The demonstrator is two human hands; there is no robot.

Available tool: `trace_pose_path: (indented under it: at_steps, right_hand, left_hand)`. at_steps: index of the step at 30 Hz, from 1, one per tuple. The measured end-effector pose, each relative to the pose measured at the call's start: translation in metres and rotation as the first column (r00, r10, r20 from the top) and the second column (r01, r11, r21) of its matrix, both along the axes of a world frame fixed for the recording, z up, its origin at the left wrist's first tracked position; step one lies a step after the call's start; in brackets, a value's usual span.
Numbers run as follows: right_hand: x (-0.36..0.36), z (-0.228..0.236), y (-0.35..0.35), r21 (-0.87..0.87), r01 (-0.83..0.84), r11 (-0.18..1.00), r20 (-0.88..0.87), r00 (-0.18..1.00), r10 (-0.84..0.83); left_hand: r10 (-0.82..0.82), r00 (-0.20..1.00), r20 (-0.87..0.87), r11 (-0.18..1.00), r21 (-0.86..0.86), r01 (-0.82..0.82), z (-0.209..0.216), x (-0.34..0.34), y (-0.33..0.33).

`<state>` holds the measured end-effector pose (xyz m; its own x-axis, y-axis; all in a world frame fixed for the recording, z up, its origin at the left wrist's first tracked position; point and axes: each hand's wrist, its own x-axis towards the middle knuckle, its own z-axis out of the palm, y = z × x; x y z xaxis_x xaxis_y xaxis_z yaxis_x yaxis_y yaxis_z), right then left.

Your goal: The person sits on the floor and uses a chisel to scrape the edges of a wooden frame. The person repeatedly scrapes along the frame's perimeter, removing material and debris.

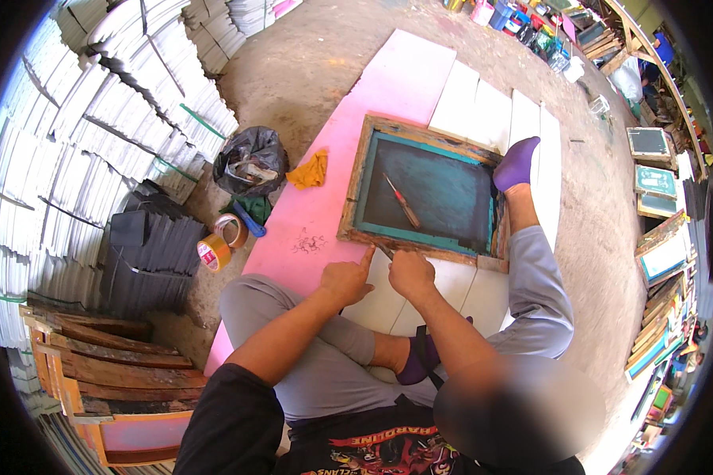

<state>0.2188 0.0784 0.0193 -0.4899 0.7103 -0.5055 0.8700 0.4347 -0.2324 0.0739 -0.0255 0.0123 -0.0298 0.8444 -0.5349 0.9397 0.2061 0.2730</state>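
A wooden screen-printing frame (358, 180) with teal-edged dark mesh lies across the boards in front of me. My left hand (345, 282) is at its near edge, index finger stretched out to the wood, thumb apart and the other fingers curled. Just beside it, my right hand (411, 274) is closed on a thin dark tool (385, 251), whose tip points at the same edge; its kind is too small to tell. On the mesh rests a screwdriver-like tool (402, 201) with a red and brown handle and slim metal shaft. My purple-socked foot (518, 164) presses on the frame's right side.
Pink board (309, 214) and white boards (459, 95) lie underneath. Dark scraps (309, 242), an orange cloth (308, 169), a black bag (252, 161), a tape roll (213, 253) and a blue-handled tool (249, 219) are at left. Stacked sheets (103, 103) rise beyond; more frames (656, 182) stand right.
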Motion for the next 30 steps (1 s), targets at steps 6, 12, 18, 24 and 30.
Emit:
trace_pose_path:
  at_steps: [6,12,18,24,30]
  right_hand:
    - [0.002,-0.014,-0.003,0.048,-0.024,0.999,0.000,1.000,0.024]
    - [0.005,-0.027,-0.011,0.070,0.005,0.998,-0.071,0.997,0.000]
    - [0.009,-0.041,-0.018,0.056,0.059,0.997,-0.123,0.991,-0.052]
    - [0.016,-0.062,-0.021,0.029,0.114,0.993,-0.185,0.977,-0.107]
    - [0.037,-0.059,-0.020,0.007,0.070,0.998,-0.377,0.924,-0.062]
  left_hand:
    - [0.023,1.000,0.009,1.000,-0.002,-0.023,0.006,-0.003,0.001]
    - [0.023,1.000,-0.014,1.000,0.012,-0.023,0.005,-0.004,0.003]
    - [0.029,1.000,-0.005,1.000,0.006,-0.029,0.004,-0.004,0.004]
    - [0.041,0.999,0.030,0.997,0.062,-0.043,-0.008,-0.003,0.000]
    - [0.096,0.995,0.040,0.969,0.224,-0.102,-0.012,-0.004,0.002]
